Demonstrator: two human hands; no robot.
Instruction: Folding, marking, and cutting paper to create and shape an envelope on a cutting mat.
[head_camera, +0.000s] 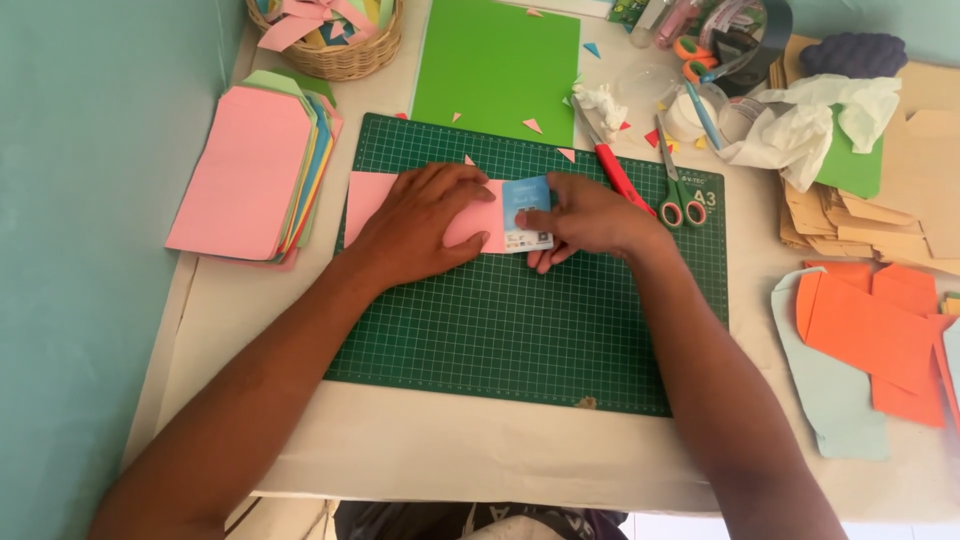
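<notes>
The pink paper (372, 197) I work on lies flat near the top left of the green mat (520, 330), folded into a wide strip with a slanted upper right edge, and a small blue card (528, 200) stands on its right end, tilted slightly.

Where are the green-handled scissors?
The green-handled scissors lie near the cutting mat's top right corner, beside the red cutter, just beyond the right hand.

A single head-worn camera looks steeply down, from close above, onto the green cutting mat (520, 320).
</notes>
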